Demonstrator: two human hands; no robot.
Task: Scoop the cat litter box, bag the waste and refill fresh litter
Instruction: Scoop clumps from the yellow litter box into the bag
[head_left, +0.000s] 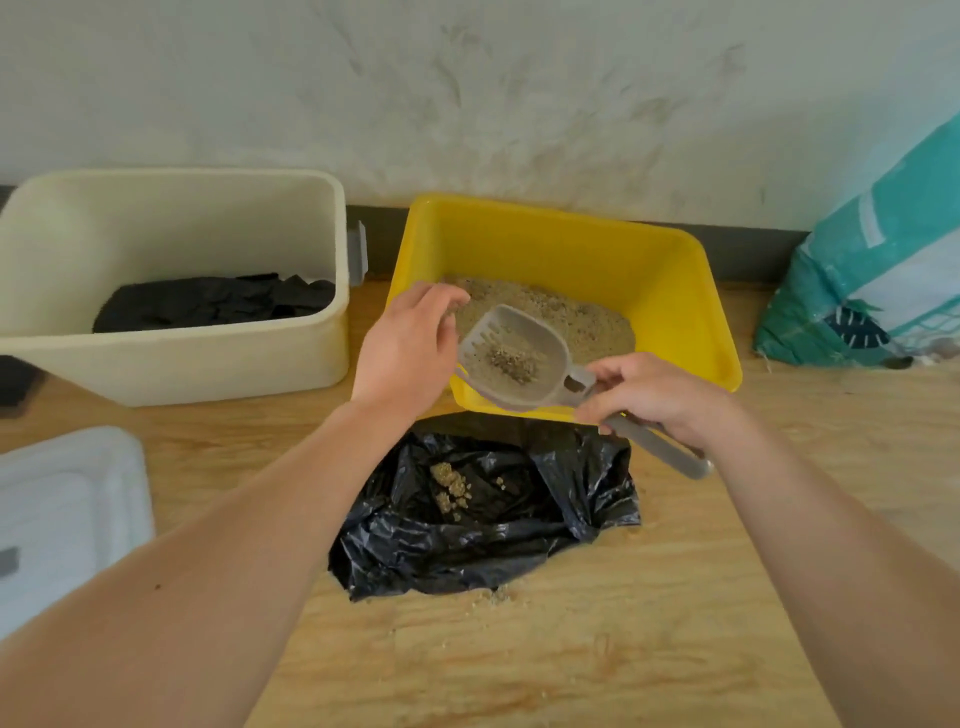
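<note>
Wooden surface (571, 649) against a scuffed pale wall; I list what my feed shows.

1. Scoop (511, 358): grey slotted plastic, held over the near wall of the litter box, carrying a small dark clump and loose grains. I judge it light and stiff, with a load that spills if tipped. The best hold is the long handle, and my right hand (654, 397) has fingers and thumb wrapped round it near the neck.
2. Left hand (405, 353): just beside the scoop's left edge, fingers loosely curled, holding nothing. I cannot tell whether it touches.
3. Litter box (696, 291): yellow, rigid, with sandy litter across its bottom; probably heavy.
4. Bag (467, 551): black, thin, floppy, lying open just in front of the box with a few clumps (452, 488) inside.
5. Cream bin (182, 364), left: dark folded bags inside.
6. White lid (62, 509), far left.
7. Teal sack (872, 270), right: leaf print, no writing I can read.
</note>
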